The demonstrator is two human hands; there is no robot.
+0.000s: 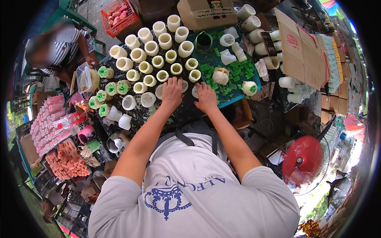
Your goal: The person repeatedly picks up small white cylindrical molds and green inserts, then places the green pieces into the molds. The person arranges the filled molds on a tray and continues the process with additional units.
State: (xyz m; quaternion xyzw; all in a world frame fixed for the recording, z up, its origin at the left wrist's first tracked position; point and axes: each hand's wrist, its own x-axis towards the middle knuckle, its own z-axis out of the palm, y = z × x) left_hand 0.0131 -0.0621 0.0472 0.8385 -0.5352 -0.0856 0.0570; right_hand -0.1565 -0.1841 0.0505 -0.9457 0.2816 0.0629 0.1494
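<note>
Both my hands rest low over a dark, wax-spotted table [152, 116]. My left hand [173, 94] curls over a pale wax cup [185, 85], which shows between its thumb and index finger. Another pale cup [159, 91] sits against its outer side. A small whitish wax cup [194, 92] shows between the thumb and fingers of my right hand [206, 97]; most of it is hidden. Beyond my hands stand rows of hollow cream wax cups [151, 48], upright, several with a wick inside.
Right of the cups, a blue tray [256, 73] holds green wax chunks [234, 73] and a dark pot [203, 41]. Green-filled cups [123, 87] stand at left, near bundled pink candles [51, 119]. A person [63, 47] sits far left. A red fan [302, 160] stands at right.
</note>
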